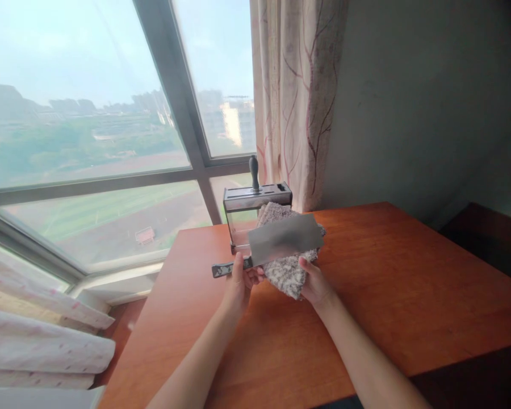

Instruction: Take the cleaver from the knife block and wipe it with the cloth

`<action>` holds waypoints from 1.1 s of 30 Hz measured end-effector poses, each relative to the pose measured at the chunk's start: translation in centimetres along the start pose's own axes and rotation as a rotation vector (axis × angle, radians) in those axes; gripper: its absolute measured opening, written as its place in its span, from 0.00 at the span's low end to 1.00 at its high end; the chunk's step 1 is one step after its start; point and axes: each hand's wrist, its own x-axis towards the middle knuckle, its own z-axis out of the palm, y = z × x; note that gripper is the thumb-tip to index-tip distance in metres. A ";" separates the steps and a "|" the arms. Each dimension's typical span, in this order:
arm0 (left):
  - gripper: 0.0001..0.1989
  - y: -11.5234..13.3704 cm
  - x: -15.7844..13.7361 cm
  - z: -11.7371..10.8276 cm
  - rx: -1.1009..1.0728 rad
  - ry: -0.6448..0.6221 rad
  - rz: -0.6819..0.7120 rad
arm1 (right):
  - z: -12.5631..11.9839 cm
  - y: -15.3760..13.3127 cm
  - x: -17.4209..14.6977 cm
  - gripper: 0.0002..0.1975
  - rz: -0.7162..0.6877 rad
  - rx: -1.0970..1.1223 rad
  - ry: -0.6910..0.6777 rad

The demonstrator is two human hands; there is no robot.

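My left hand (241,281) grips the dark patterned handle of a cleaver (285,238), thumb on top. The wide grey blade points to the right, its flat face toward me. Behind and below the blade lies a fluffy grey cloth (286,275), held by my right hand (317,282) with the thumb at its near side. Part of the cloth is hidden by the blade. Just beyond them stands a knife block (258,199) with a clear front and a metallic top, and one dark-handled tool (254,172) sticks up from it.
Everything is above a reddish-brown wooden table (383,272). A large window (89,113) fills the left, with a patterned curtain (302,96) beside it and another curtain (46,346) at lower left. A dark wall rises on the right.
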 end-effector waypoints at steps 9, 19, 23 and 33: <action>0.29 -1.1 0.2 -1.4 0.363 -0.004 0.048 | 2.3 1.1 0.2 0.18 -0.013 -0.037 0.105; 0.17 3.3 0.8 -1.5 0.116 0.092 0.172 | 1.7 -0.4 0.1 0.13 -0.027 0.035 0.123; 0.15 4.5 1.5 -2.8 0.025 0.151 0.191 | 1.7 -1.1 0.0 0.08 0.002 0.026 0.147; 0.16 4.0 1.2 -2.0 0.005 0.164 0.194 | 0.7 -1.5 -0.4 0.19 -0.003 0.023 0.101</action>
